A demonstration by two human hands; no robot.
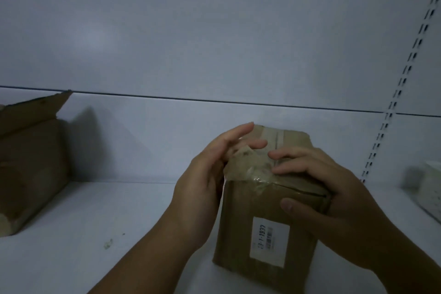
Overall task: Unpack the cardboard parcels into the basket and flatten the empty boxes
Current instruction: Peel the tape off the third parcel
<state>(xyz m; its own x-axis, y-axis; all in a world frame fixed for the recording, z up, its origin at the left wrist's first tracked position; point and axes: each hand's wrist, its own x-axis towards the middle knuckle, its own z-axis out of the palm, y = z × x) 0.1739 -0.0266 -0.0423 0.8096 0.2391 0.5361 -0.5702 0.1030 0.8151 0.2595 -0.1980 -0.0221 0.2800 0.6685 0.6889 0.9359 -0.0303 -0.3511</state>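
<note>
A dim view looks down at a white shelf [95, 234] with a pale back panel behind it. Near the middle of the shelf, toward its front edge, a brown cardboard parcel [241, 229] stands upright, with a white printed label [269, 242] on the face toward the viewer. Clear packing tape [253, 169] is partly peeled and crumpled across the parcel's top. The left hand [207, 174] is against the parcel's left upper edge, its grip loosely spread, fingers extended over the lifted tape; whether the fingertips actually pinch the tape cannot be told. The right hand [329, 188] clasps the parcel's top right corner, its grip closed on the box with fingers lying across the top and the thumb pressed on the front face. At the shelf's left end sits an opened cardboard box [31, 162] with one flap raised. At the right end, a blurred white object [432, 188] is partly cut off by the frame.
</note>
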